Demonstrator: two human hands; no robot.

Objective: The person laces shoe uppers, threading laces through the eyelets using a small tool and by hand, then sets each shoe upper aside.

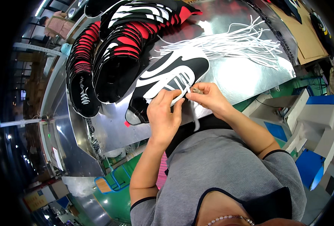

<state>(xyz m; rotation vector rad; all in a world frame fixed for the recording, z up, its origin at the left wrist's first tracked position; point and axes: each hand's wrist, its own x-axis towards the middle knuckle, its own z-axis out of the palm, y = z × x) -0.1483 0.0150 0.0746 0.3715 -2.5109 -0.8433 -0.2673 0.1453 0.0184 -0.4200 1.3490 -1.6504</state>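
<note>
A black and white shoe upper (154, 80) lies on the metal tabletop in front of me, its toe pointing up and to the right. White lace crosses its eyelet rows, and a loose lace end (196, 119) hangs over the table's near edge. My left hand (164, 115) pinches the white shoelace beside the eyelets. At the other side of the lacing, my right hand (212, 100) is closed on a small tan object (198, 90) with a thin tip close to the eyelets. Its exact kind is too small to make out.
Beyond the upper, a bundle of white shoelaces (231, 43) spreads over the shiny metal table (255, 84). Overlapping black, red and white shoe uppers (123, 47) are stacked at the left. A white machine housing with blue panels (306, 120) stands right; a person (58, 25) is far left.
</note>
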